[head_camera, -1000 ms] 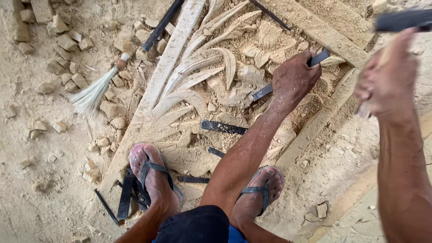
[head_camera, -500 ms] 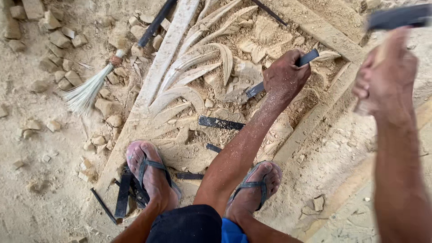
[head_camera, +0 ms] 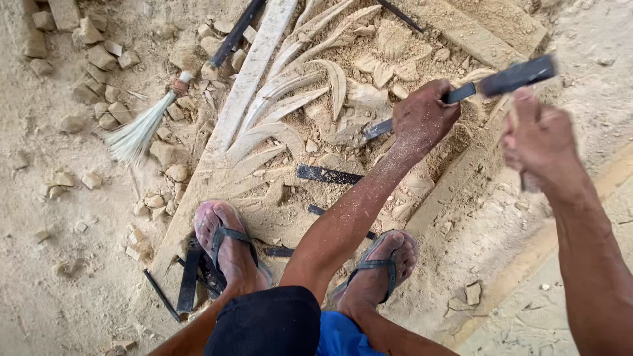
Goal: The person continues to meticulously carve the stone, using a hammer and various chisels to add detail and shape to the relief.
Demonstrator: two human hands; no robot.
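My left hand (head_camera: 422,117) grips a dark metal chisel (head_camera: 376,128), its blade tip set against the pale carved stone panel (head_camera: 290,99) with leaf and flower relief. My right hand (head_camera: 537,142) holds a hammer by its wooden handle, the dark metal hammer head (head_camera: 517,74) down at the chisel's butt end. Both my feet in sandals (head_camera: 231,247) stand on the panel's near edge. Stone dust covers my left hand.
Loose dark chisels (head_camera: 328,175) lie on the carving and beside my left foot (head_camera: 191,277). A small straw brush (head_camera: 142,128) lies to the left among several stone chips (head_camera: 99,59). Sandy dust covers the ground all round.
My right hand has swung the hammer down and leftward until its head meets the chisel's end. My left hand stays on the chisel in about the same spot.
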